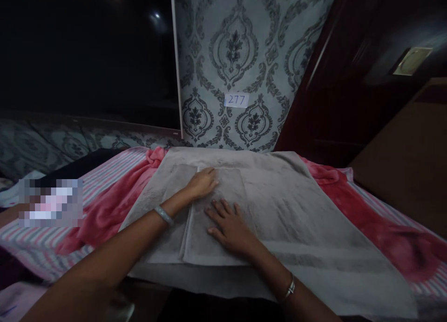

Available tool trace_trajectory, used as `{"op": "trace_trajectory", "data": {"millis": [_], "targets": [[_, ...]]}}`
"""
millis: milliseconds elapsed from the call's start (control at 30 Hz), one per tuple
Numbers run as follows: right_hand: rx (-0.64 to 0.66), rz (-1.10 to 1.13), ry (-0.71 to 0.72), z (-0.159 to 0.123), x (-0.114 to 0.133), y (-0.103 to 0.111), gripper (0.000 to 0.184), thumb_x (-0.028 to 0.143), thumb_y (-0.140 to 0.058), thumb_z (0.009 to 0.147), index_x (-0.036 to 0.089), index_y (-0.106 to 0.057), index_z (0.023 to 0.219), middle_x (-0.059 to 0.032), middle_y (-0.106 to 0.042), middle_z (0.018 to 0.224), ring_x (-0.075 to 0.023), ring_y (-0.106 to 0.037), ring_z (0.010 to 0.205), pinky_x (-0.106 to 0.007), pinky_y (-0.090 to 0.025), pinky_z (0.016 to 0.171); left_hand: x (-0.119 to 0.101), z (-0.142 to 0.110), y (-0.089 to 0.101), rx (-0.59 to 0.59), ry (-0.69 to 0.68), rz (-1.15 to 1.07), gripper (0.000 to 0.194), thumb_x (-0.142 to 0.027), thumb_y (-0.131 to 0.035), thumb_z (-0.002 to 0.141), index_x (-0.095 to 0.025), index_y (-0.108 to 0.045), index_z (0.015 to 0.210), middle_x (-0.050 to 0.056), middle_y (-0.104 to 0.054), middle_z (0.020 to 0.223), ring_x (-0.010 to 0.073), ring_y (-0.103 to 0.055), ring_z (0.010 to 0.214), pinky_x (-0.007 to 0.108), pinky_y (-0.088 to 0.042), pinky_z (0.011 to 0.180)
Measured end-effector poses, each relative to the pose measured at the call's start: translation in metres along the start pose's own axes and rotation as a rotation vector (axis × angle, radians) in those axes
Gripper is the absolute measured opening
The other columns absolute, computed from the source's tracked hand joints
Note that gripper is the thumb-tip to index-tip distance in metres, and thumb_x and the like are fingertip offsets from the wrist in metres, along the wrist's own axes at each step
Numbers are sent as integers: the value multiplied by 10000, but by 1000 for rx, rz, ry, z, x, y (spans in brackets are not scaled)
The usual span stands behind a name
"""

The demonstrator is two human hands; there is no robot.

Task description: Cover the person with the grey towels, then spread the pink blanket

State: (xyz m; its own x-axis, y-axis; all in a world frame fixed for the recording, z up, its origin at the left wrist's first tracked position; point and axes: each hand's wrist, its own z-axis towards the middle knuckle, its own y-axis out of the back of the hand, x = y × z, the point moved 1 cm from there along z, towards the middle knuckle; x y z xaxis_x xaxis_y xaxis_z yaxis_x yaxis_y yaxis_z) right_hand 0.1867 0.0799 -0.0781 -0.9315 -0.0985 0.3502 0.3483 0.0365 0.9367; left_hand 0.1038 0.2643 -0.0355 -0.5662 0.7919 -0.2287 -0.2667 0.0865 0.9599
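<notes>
A grey towel (223, 247) with a soft nap lies folded into a narrow panel on a wider grey cloth (289, 196). I cannot tell whether the two are one piece. Near the panel's far end, my left hand (202, 183) has its fingers bent and close together on the fabric, at the upper fold. Closer to me, my right hand (230, 226) rests flat on the same panel, fingers spread and palm down. Layered folded edges run toward me just left of the right hand. The left wrist wears a pale bangle, the right a thin metal one.
Red plush fabric (111, 205) and a striped sheet (356, 187) show from under the grey cloth. A dark television screen (87, 57) hangs behind on the left. A label reading 277 (236, 99) is on the patterned wall. A brown panel (401, 159) stands at right.
</notes>
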Motion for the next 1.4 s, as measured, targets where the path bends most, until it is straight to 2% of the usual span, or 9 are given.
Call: {"op": "trace_trajectory", "data": {"millis": [100, 167, 233, 433, 600, 867, 1100, 1267, 1400], "targets": [[-31, 16, 37, -1, -1, -3, 590, 539, -441, 1028, 338, -369, 1578, -53, -232, 1683, -338, -100, 1565, -684, -73, 1217, -7, 24, -23, 125, -149, 45, 607, -432, -461, 980, -215, -412, 1544, 136, -304, 1663, 292, -251, 1550, 514, -172, 1269], [-41, 28, 31, -1, -2, -5, 588, 536, -446, 1028, 338, -371, 1577, -51, -238, 1681, -331, -104, 1565, -675, -77, 1224, -2, 35, -39, 140, -126, 54, 619, -478, -428, 990, -241, -391, 1560, 131, -278, 1669, 305, -224, 1559, 580, -113, 1262], [-37, 35, 35, -4, -1, -8, 601, 543, -457, 1023, 343, -360, 1581, -49, -228, 1683, -331, -96, 1566, -678, -75, 1225, 9, 44, -49, 121, -106, 51, 624, -510, -406, 993, -259, -389, 1563, 122, -275, 1669, 298, -218, 1561, 575, -100, 1262], [5, 81, 104, -21, 7, -16, 634, 564, -463, 1016, 381, -295, 1599, 4, -184, 1693, -325, -49, 1571, -700, -37, 1222, 44, 66, -45, 145, -30, 59, 615, -525, -379, 998, -276, -396, 1559, 98, -354, 1644, 299, -280, 1538, 554, -137, 1253], [-14, 78, 126, -38, 16, -22, 646, 540, -467, 1021, 347, -280, 1609, 1, -230, 1680, -309, -72, 1572, -679, -70, 1239, 55, 74, -45, 132, -35, 62, 611, -506, -302, 1018, -264, -364, 1576, 88, -375, 1639, 302, -298, 1521, 527, -198, 1230], [-45, 3, 135, -52, 25, -34, 659, 527, -498, 1016, 366, -263, 1609, 24, -236, 1678, -299, -76, 1572, -661, -127, 1243, 53, 70, -49, 82, -36, 15, 572, -468, -297, 1029, -290, -383, 1566, 67, -408, 1623, 273, -327, 1504, 480, -195, 1235], [-71, -41, 108, -54, 26, -34, 695, 469, -589, 981, 351, -299, 1602, -25, -257, 1674, -315, -92, 1568, -654, -107, 1239, 38, 61, -36, 87, -21, 106, 606, -457, -359, 1014, -240, -356, 1580, 113, -287, 1675, 318, -223, 1551, 581, -4, 1251], [-61, -54, 81, -48, 37, -31, 738, 485, -617, 955, 301, -316, 1603, -59, -245, 1678, -333, -130, 1561, -650, -132, 1235, 49, 28, -22, 174, -79, 78, 604, -490, -398, 1005, -255, -383, 1560, 101, -254, 1689, 291, -187, 1565, 520, -69, 1262], [-99, -45, 106, -35, 51, -35, 718, 499, -602, 964, 288, -337, 1597, -86, -231, 1681, -334, -151, 1558, -623, -157, 1239, 69, 9, -15, 153, 18, 81, 566, -415, -451, 990, -216, -447, 1520, 124, -300, 1667, 294, -270, 1536, 457, -179, 1253]]}}
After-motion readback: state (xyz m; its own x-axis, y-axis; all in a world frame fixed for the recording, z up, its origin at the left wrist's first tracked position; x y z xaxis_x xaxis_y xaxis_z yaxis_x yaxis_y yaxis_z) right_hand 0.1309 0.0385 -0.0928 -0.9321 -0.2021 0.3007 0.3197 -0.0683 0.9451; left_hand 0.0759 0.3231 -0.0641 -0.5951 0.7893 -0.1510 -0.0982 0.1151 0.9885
